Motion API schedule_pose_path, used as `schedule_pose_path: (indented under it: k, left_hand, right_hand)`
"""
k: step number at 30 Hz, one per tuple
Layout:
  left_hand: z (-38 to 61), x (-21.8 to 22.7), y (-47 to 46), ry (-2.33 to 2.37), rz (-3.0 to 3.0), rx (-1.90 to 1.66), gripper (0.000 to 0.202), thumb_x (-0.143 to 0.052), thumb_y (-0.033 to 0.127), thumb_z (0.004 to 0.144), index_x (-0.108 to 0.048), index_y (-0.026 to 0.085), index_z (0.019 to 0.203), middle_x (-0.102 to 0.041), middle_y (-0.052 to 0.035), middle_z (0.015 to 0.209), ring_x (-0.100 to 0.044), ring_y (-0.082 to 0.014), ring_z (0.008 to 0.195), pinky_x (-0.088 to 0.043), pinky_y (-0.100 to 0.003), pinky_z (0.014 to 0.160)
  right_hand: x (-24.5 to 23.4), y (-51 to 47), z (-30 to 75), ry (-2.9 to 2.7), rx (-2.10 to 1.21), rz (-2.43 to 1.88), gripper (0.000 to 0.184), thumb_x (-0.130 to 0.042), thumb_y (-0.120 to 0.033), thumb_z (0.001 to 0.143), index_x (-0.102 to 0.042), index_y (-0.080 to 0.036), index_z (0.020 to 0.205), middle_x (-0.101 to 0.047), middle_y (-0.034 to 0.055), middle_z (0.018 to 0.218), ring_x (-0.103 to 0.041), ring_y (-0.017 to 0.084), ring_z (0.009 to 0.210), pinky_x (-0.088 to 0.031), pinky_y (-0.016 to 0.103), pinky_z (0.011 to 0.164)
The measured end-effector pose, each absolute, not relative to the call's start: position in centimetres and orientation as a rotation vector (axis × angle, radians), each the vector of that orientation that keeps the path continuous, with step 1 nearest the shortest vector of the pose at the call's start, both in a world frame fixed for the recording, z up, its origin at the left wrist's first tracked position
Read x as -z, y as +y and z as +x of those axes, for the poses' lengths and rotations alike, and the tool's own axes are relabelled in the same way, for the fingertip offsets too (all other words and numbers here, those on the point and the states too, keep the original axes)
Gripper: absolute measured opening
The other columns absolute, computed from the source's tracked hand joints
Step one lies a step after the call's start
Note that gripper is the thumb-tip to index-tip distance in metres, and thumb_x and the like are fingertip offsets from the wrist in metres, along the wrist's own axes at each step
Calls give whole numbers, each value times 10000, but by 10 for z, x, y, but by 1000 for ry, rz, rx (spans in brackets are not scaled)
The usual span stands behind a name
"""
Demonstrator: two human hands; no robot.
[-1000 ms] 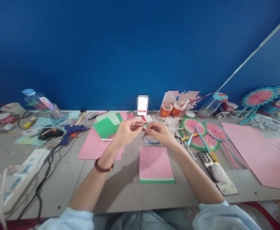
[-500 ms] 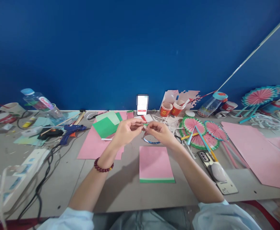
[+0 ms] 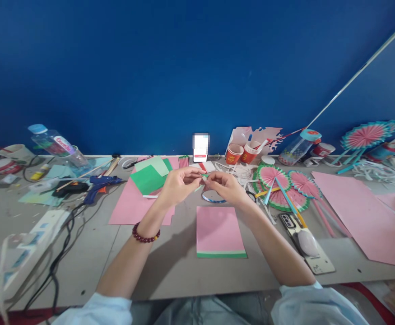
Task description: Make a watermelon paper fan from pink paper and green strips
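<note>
My left hand (image 3: 180, 186) and my right hand (image 3: 227, 186) meet fingertip to fingertip above the middle of the table. Both are closed in a pinch on a small pale strip (image 3: 204, 178), mostly hidden by the fingers; its material is too small to make out. Just under my right hand lies a blue-and-white ring (image 3: 213, 197), perhaps a tape roll. Nearer to me, a pink sheet with a pale and green band (image 3: 220, 230) rests flat on the table.
Green sheets (image 3: 149, 179) lie over pink paper (image 3: 126, 210) on the left, beside a blue glue gun (image 3: 99, 186). To the right are pleated watermelon-look fans (image 3: 273, 178) and a phone (image 3: 321, 264) with a mouse (image 3: 307, 243) on it. Red paper cups (image 3: 234, 155) stand at the back.
Both hands stay almost in place, still pinched together. A little more of a pale strip shows below the left fingertips now.
</note>
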State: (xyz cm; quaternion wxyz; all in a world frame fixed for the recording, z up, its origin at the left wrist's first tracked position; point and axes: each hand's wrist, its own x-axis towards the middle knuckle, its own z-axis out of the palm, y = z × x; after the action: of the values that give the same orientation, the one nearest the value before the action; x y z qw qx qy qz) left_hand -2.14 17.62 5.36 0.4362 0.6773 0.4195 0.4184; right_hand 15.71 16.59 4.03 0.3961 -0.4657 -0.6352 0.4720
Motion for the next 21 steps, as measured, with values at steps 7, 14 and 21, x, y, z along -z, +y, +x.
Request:
schedule_pose_path:
  k: [7, 14, 21]
  left_hand:
    - [-22, -53, 178, 1010, 1701, -1069, 223, -618, 268, 781, -701, 169, 962, -741, -63, 861, -703, -182, 768, -589, -283, 719]
    - [-21, -53, 178, 1029, 1712, -1086, 206, -599, 246, 787, -704, 168, 945, -737, -58, 832, -702, -174, 769, -576, -262, 713]
    - [-21, -54, 176, 1042, 1715, -1098, 214, -604, 254, 779, -702, 174, 951, -737, -52, 818, -701, -176, 761, -567, -249, 684]
  right_hand:
    - [-41, 166, 156, -1611, -1200, -1181, 272, -605, -445, 799, -584, -184, 726, -687, 34, 722, -661, 161, 705, -461, 236, 598]
    - [-40, 166, 157, -1639, -1178, -1179, 263, -587, -433, 812, -595, -180, 740, -696, 34, 729, -631, 137, 664, -426, 218, 551]
    - [-40, 166, 157, -1633, -1183, -1194, 280, -586, -449, 811, -593, -179, 736, -697, 30, 724, -581, 108, 575, -390, 207, 496]
